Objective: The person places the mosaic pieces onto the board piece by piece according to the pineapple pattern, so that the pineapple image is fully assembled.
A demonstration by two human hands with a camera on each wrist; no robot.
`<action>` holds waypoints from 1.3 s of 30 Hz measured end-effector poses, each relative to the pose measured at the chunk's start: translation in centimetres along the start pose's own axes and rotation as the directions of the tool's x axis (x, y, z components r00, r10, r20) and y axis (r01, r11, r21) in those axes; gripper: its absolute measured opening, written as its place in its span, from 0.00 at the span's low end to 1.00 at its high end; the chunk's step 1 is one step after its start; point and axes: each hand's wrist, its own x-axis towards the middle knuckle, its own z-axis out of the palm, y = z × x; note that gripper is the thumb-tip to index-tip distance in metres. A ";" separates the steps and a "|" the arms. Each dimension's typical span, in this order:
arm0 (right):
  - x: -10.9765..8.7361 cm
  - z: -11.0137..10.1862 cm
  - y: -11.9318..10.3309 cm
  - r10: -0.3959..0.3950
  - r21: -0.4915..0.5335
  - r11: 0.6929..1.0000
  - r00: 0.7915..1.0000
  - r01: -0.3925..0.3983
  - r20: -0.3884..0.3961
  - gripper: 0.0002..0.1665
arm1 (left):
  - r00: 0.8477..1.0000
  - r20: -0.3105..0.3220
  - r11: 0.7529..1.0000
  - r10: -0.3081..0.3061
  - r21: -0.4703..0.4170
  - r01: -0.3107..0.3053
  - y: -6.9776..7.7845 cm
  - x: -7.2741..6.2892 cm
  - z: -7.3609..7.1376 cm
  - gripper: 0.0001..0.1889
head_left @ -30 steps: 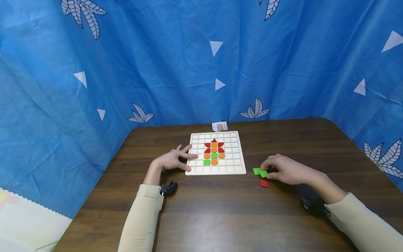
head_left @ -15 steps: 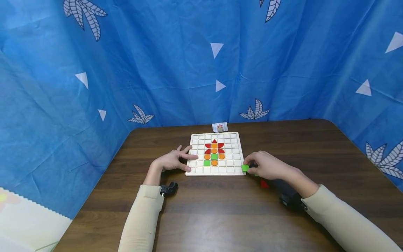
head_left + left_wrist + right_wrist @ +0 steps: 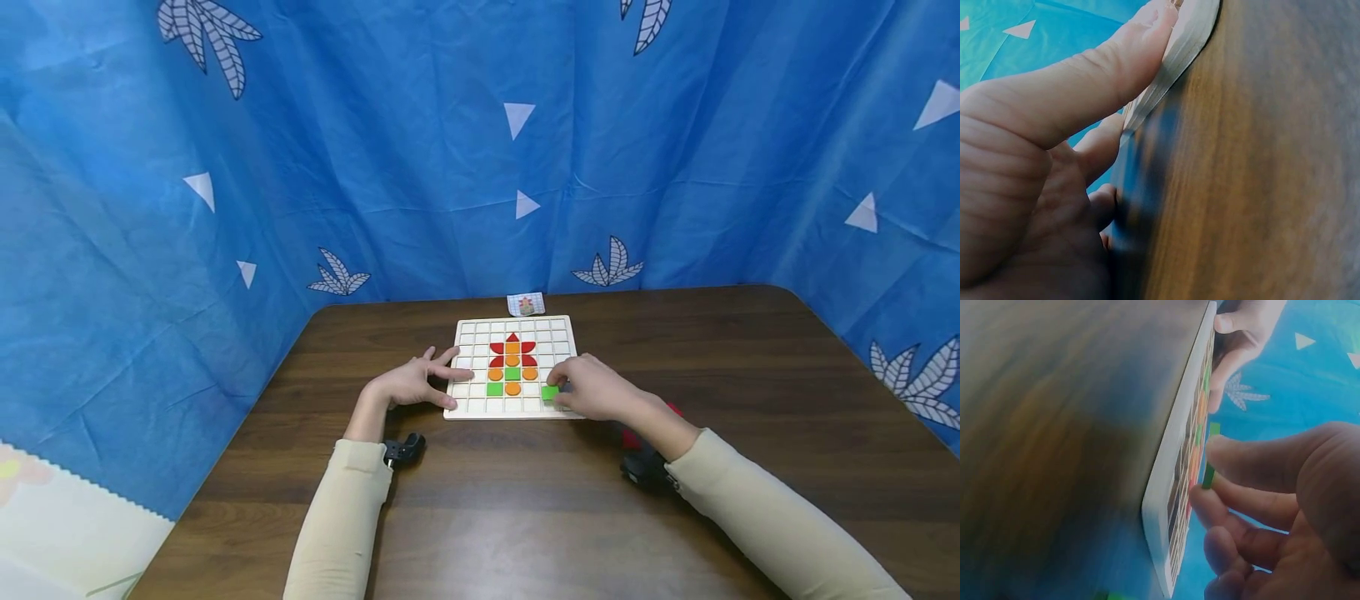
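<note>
A white gridded board [image 3: 480,330] lies on the table, with red, orange and green pieces set in its middle cells. Between thumb and fingers, my right hand [image 3: 596,387] pinches a green square tile [image 3: 550,392] over the board's right part. In the right wrist view that tile [image 3: 1211,456] is seen edge-on, held just off the grid. My left hand [image 3: 412,382] rests on the board's left edge, fingers spread. The left wrist view has its thumb [image 3: 1104,75] on the board's rim [image 3: 1179,62].
Behind the board lies a small picture card [image 3: 526,304] showing a coloured figure on a grid. A red piece [image 3: 630,439] sits on the brown table [image 3: 487,517] right of the board, partly hidden under the right arm. A blue curtain [image 3: 450,167] surrounds the table.
My right hand has lifted the green square tile from beside the red piece and carried it left over the board. The left hand stays on the board's edge.
</note>
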 end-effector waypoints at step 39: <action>0.7 0.1 0.3 0.012 0.078 0.997 1.000 -0.010 -0.024 0.08 | 1.000 -0.006 0.999 -0.020 -0.029 0.019 0.4 -0.3 0.1 0.31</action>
